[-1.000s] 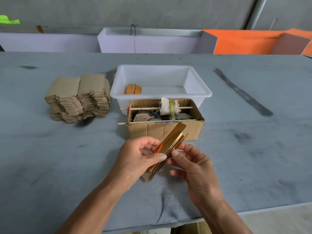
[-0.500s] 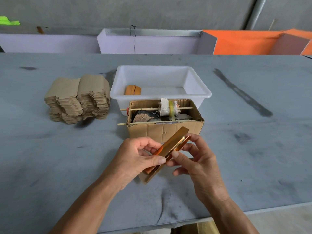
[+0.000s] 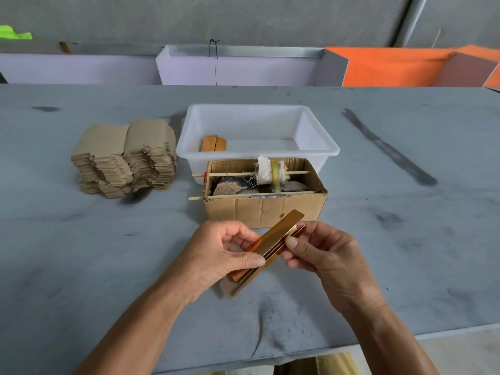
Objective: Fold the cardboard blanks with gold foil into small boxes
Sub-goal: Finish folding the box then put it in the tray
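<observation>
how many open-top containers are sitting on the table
2: the white plastic tub at the middle of the table, and the cardboard box right in front of it, just beyond the hands.

A grey, smudged desk (image 3: pixel 405 253) carries an open cardboard carton (image 3: pixel 270 209) with two thin sticks (image 3: pixel 232 174) laid across it, a cloth-wrapped roll (image 3: pixel 267 173) on the far one. Beyond the desk stand pale purple panels (image 3: pixel 243 69) and orange panels (image 3: pixel 392 69).

head view, downward (close) over table (image 3: pixel 81 253)
</observation>
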### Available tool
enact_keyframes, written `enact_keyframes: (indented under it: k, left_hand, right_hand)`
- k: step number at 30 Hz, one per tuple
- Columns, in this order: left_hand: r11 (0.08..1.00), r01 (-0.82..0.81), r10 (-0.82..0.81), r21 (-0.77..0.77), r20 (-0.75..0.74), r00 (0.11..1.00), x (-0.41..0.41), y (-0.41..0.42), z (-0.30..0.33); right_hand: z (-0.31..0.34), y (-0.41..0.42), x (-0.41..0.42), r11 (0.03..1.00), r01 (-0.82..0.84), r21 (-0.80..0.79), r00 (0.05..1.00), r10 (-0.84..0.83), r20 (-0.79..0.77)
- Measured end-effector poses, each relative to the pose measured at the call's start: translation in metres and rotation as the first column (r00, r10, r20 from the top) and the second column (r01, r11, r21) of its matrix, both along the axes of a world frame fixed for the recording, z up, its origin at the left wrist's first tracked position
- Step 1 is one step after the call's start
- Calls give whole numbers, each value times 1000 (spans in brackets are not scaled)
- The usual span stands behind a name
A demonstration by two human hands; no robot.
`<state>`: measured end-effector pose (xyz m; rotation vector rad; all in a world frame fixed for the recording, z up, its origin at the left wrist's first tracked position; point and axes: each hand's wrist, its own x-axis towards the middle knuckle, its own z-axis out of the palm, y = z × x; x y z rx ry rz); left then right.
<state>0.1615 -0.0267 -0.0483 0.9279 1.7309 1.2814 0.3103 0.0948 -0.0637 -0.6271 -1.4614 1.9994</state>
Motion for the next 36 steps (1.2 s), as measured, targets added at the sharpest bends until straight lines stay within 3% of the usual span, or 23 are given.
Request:
enact_keyframes:
  k: [10, 14, 19, 25, 28, 31, 34, 36]
  left_hand:
    - [999, -7, 8, 34, -9, 1000, -3, 1, 1]
    - [985, -112, 110, 131, 24, 994, -1, 0, -2]
    - [892, -375, 388, 251, -3, 922, -5, 1, -8]
    - [809, -482, 513, 336, -5, 858, 0, -2, -15]
    - [799, -463, 541, 384, -121, 832, 9, -9, -20]
    - [832, -334, 494, 443, -317, 810, 15, -10, -20]
    - [889, -240, 423, 391, -494, 760, 18, -10, -21]
    - [900, -245, 412, 361, -516, 751, 18, -9, -21]
  right_hand:
    - [1, 5, 2, 1000, -9, -12, 998, 10, 62]
    - [-2, 5, 3, 999, 14, -39, 997, -12, 73]
    - [-6, 6, 6, 992, 92, -86, 994, -87, 64]
    - [-11, 4, 8, 965, 231, -123, 973, -226, 48]
    - [-11, 3, 8, 959, 247, -140, 969, -245, 31]
    - [-11, 1, 7, 958, 244, -149, 970, -242, 30]
    - [-11, -1, 7, 961, 231, -152, 973, -228, 37]
    - [-11, -2, 7, 960, 223, -171, 975, -221, 35]
